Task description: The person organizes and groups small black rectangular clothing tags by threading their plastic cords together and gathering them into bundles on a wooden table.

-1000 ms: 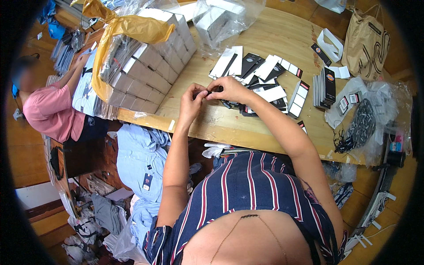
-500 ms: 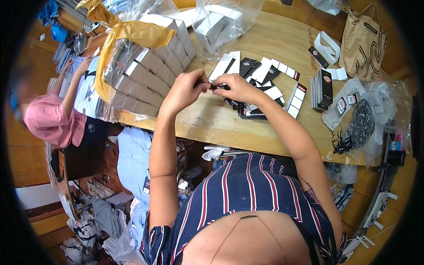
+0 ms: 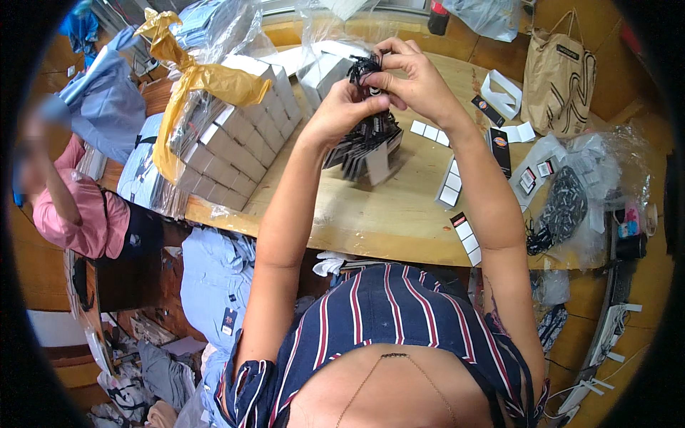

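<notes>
A bunch of black and white hang tags (image 3: 367,146) hangs by its black strings (image 3: 365,68) above the table. My left hand (image 3: 346,110) is closed round the strings from the left, just above the tags. From the right, my right hand (image 3: 412,80) pinches the same strings near their top. The tags dangle below both hands, slightly blurred. Strips of white labels lie on the table to the right of the tags: one strip (image 3: 429,133) near them, another strip (image 3: 449,184) closer to me, and a third strip (image 3: 467,239) by the front edge.
Stacked white bundles (image 3: 235,139) with a yellow plastic bag (image 3: 214,85) stand left on the wooden table (image 3: 335,221). At right are black tags (image 3: 499,151), a bundle of black strings (image 3: 567,203) and a paper bag (image 3: 560,78). Far left, a person in pink (image 3: 89,214) handles a blue garment (image 3: 107,100).
Both hands have risen away from me, lifting the tags off the table by their strings. One label strip now lies nearer the front edge. The person at left has raised a blue garment.
</notes>
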`<action>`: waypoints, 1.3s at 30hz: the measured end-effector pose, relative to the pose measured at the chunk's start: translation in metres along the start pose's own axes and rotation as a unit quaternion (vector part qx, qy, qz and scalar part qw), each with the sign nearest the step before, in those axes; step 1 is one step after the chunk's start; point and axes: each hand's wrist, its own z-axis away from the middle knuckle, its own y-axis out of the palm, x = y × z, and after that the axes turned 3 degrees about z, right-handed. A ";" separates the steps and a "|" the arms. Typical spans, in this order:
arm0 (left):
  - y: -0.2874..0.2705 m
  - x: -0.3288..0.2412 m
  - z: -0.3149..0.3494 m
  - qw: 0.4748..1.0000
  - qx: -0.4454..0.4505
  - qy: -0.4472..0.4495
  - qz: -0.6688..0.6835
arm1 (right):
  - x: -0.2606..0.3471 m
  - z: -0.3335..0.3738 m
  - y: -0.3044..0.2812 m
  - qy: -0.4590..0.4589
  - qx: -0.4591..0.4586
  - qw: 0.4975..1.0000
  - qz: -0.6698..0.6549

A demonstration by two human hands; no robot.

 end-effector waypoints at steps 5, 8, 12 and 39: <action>0.021 -0.011 -0.015 0.998 -0.026 0.037 0.036 | 0.019 -0.009 -0.023 0.213 0.018 0.901 -0.378; 0.039 -0.017 -0.016 0.996 -0.029 0.028 0.074 | 0.012 -0.006 -0.028 0.217 -0.046 0.863 -0.453; 0.045 -0.021 -0.014 0.977 -0.015 0.003 0.214 | 0.020 -0.006 -0.036 0.239 -0.067 0.859 -0.448; 0.048 -0.039 -0.021 0.994 0.055 0.090 0.004 | 0.057 -0.038 -0.076 0.158 -0.078 0.961 -0.215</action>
